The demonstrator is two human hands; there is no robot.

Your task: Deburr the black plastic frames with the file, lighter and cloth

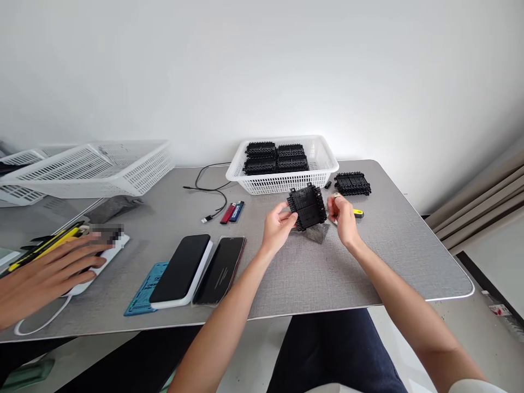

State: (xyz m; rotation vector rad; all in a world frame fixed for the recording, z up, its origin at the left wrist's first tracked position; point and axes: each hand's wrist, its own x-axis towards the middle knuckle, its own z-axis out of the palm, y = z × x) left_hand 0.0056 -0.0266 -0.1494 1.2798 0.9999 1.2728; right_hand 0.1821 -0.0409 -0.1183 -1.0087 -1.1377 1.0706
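My left hand (279,225) grips a square black plastic part (308,206) by its left edge and holds it tilted above the grey table (409,256). At the part's right edge my right hand (343,217) is closed, with a small light thing between its fingertips that I cannot make out. A yellow-handled tool (358,213) lies on the table just behind the right hand. Under the held part lies a small piece of grey mesh (319,233). One more black part (352,183) rests on the table at the back right.
A white basket (323,164) at the back holds several black parts. Two phones (200,268), a blue card, two lighters (232,212) and a black cable (208,188) lie left of centre. Another person's hand (49,273) rests at far left by a white device. Empty white baskets (94,166) stand back left.
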